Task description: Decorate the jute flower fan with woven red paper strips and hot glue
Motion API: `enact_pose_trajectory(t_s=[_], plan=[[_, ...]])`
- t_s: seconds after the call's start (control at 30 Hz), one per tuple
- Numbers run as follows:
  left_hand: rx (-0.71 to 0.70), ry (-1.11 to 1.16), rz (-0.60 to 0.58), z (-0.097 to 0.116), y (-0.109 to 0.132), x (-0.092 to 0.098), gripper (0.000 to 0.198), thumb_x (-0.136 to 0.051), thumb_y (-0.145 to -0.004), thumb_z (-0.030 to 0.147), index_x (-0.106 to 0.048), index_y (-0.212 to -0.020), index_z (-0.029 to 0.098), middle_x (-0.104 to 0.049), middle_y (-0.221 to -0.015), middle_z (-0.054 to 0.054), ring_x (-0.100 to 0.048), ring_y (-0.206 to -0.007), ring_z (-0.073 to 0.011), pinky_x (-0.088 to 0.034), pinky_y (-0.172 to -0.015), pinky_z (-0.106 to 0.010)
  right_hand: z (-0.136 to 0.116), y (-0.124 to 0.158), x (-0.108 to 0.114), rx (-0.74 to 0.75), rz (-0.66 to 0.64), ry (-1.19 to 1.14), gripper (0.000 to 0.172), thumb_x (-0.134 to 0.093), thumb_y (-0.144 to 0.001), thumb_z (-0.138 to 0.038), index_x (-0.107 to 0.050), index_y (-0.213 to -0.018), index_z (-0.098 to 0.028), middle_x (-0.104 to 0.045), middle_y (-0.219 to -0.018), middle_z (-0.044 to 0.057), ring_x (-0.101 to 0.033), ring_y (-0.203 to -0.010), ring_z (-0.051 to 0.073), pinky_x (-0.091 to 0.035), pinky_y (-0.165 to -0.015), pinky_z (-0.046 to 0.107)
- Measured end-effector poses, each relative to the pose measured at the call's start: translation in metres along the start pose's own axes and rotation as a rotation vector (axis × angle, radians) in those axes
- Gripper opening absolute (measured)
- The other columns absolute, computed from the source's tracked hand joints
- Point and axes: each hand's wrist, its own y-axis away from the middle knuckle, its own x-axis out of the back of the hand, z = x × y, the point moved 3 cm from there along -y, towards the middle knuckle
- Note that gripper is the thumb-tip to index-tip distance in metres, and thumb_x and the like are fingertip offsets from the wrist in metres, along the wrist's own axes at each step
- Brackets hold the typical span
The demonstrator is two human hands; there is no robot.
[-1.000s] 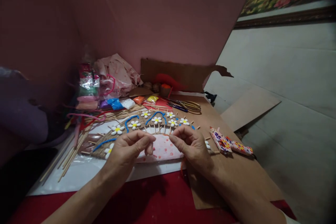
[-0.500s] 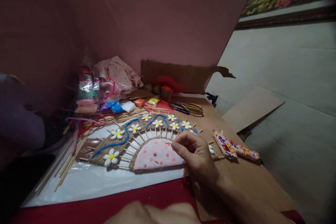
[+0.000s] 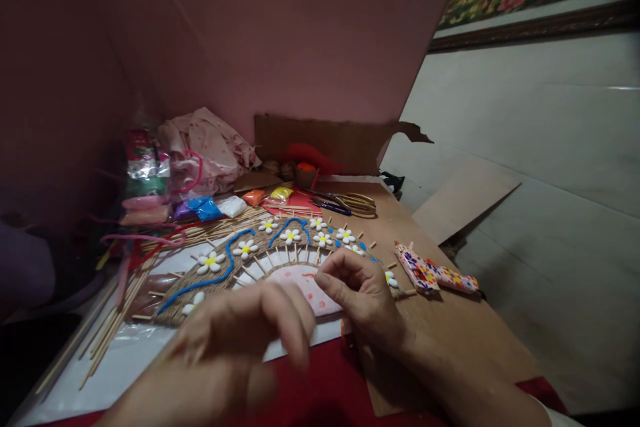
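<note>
A half-round craft piece lies before me, its twine-covered band (image 3: 210, 283) bearing white flowers with yellow centres (image 3: 290, 235) and a wavy blue strip (image 3: 231, 255). Wooden sticks radiate from its pink patterned centre (image 3: 320, 298). My right hand (image 3: 367, 293) is above the right part of that centre, thumb and forefinger pinched on a thin orange strand (image 3: 309, 274); a bit of orange also hangs below the palm. Blurred by motion, my left hand (image 3: 245, 323) crosses in front of the piece with fingers curved and apart, nothing visible in them. It hides the lower left of the centre.
Behind the piece lie small bags of coloured clay (image 3: 205, 208), scissors (image 3: 357, 203) and loose sticks (image 3: 103, 333). Crumpled pink cloth (image 3: 207, 147) stands back left. A flower-patterned object (image 3: 425, 270) rests on the cardboard (image 3: 465, 340) at right. A cardboard strip (image 3: 340, 140) leans behind.
My left hand has risen from the bottom edge to in front of the craft piece. The right hand keeps its pinch over the pink centre. The whole view has shifted slightly.
</note>
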Motion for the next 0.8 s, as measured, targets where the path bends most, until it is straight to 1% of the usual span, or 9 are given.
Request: enact_pose_trajectory(t_s=[0.07, 0.1, 0.13, 0.23, 0.4, 0.47, 0.53, 0.67, 0.8], plan=[[0.073, 0.039, 0.134, -0.010, -0.015, 0.007, 0.013, -0.064, -0.074, 0.039, -0.069, -0.079, 0.028, -0.065, -0.081, -0.005, -0.059, -0.076, -0.0211, -0.050, -0.060, -0.032, 0.000, 0.001, 0.000, -0.004, 0.000, 0.001, 0.019, -0.064, -0.078, -0.034, -0.056, -0.070, -0.018, -0.046, -0.058, -0.004, -0.038, -0.051, 0.008, -0.029, -0.047, 0.023], [0.061, 0.019, 0.195, -0.014, -0.021, 0.009, 0.013, -0.067, -0.073, 0.035, -0.068, -0.084, 0.029, -0.064, -0.085, -0.004, -0.058, -0.078, -0.0202, -0.049, -0.059, -0.030, 0.000, 0.001, 0.000, -0.007, 0.000, 0.006, 0.019, -0.064, -0.078, -0.034, -0.056, -0.070, -0.018, -0.046, -0.058, -0.004, -0.038, -0.051, 0.008, -0.029, -0.047, 0.023], [0.044, -0.002, 0.215, -0.017, -0.024, 0.008, 0.014, -0.068, -0.073, 0.032, -0.067, -0.087, 0.029, -0.064, -0.090, -0.003, -0.058, -0.086, -0.0206, -0.049, -0.065, -0.030, 0.000, 0.001, 0.000, -0.005, -0.001, 0.011, 0.019, -0.064, -0.078, -0.034, -0.056, -0.070, -0.018, -0.046, -0.058, -0.004, -0.038, -0.051, 0.008, -0.029, -0.047, 0.023], [-0.017, -0.089, 0.206, -0.022, -0.028, 0.002, 0.012, -0.067, -0.075, 0.030, -0.065, -0.087, 0.028, -0.062, -0.093, -0.001, -0.056, -0.092, -0.0199, -0.047, -0.074, -0.030, -0.001, 0.002, -0.001, 0.008, -0.023, 0.005, 0.018, -0.064, -0.079, -0.033, -0.057, -0.071, -0.018, -0.046, -0.058, -0.004, -0.037, -0.051, 0.008, -0.028, -0.047, 0.022], [-0.118, -0.333, 0.188, -0.022, -0.027, -0.005, 0.008, -0.062, -0.079, 0.031, -0.063, -0.085, 0.025, -0.062, -0.089, -0.002, -0.055, -0.087, -0.0199, -0.042, -0.077, -0.034, -0.004, 0.002, -0.003, 0.027, -0.026, 0.023, 0.019, -0.064, -0.078, -0.034, -0.057, -0.069, -0.019, -0.048, -0.059, -0.003, -0.040, -0.051, 0.009, -0.030, -0.046, 0.023], [-0.149, -0.387, 0.163, -0.022, -0.028, -0.007, 0.009, -0.057, -0.083, 0.030, -0.062, -0.079, 0.023, -0.061, -0.079, -0.001, -0.054, -0.079, -0.0182, -0.041, -0.074, -0.033, -0.005, 0.003, -0.004, 0.036, -0.040, 0.027, 0.019, -0.064, -0.078, -0.034, -0.057, -0.069, -0.019, -0.049, -0.059, -0.003, -0.040, -0.051, 0.009, -0.031, -0.046, 0.022], [-0.150, -0.403, 0.136, -0.022, -0.028, -0.009, 0.017, -0.051, -0.087, 0.030, -0.058, -0.073, 0.021, -0.057, -0.071, 0.000, -0.052, -0.070, -0.0158, -0.040, -0.067, -0.030, -0.005, 0.003, -0.005, 0.042, -0.072, 0.030, 0.019, -0.063, -0.079, -0.034, -0.056, -0.069, -0.019, -0.049, -0.058, -0.003, -0.041, -0.051, 0.009, -0.031, -0.046, 0.022], [-0.129, -0.386, 0.147, -0.022, -0.025, -0.014, 0.025, -0.041, -0.091, 0.030, -0.048, -0.068, 0.021, -0.047, -0.064, 0.002, -0.045, -0.058, -0.0127, -0.037, -0.054, -0.025, -0.004, 0.005, -0.005, 0.044, -0.129, 0.074, 0.018, -0.060, -0.082, -0.035, -0.056, -0.073, -0.020, -0.047, -0.056, -0.004, -0.037, -0.048, 0.009, -0.026, -0.045, 0.023], [-0.140, -0.400, 0.142, -0.022, -0.023, -0.017, 0.030, -0.039, -0.092, 0.028, -0.044, -0.063, 0.020, -0.044, -0.061, 0.002, -0.043, -0.056, -0.0119, -0.035, -0.053, -0.025, -0.001, 0.008, -0.006, 0.051, -0.149, 0.141, 0.017, -0.058, -0.083, -0.035, -0.057, -0.077, -0.020, -0.043, -0.055, -0.005, -0.032, -0.047, 0.008, -0.022, -0.044, 0.024]])
